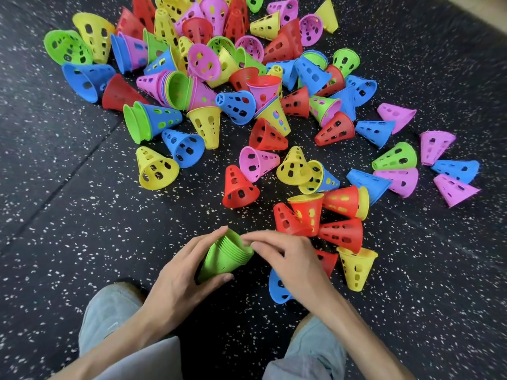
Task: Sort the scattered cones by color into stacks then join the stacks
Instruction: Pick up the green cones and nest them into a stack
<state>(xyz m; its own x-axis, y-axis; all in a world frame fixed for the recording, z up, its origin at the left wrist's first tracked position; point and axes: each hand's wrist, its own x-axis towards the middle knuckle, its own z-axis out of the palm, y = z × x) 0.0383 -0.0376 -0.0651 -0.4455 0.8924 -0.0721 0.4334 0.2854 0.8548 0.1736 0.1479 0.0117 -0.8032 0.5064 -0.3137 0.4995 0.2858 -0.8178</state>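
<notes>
A stack of several green cones (226, 256) lies tilted in my left hand (181, 281), which grips it around the narrow end low in the middle of the view. My right hand (285, 259) touches the stack's wide rims with its fingertips. Beyond my hands, many perforated cones in red, yellow, blue, green and pink lie scattered over the black speckled floor (82, 215). Nearest are a red cone (238, 189), a group of red cones (318, 218), a yellow cone (356, 266) and a blue cone (277, 289) partly hidden under my right wrist.
The densest heap of cones (214, 64) fills the top centre. Loose pink and blue cones (450, 168) reach to the right. My knees in light trousers (109, 319) frame the bottom. A floor-mat seam (63, 182) runs diagonally at left.
</notes>
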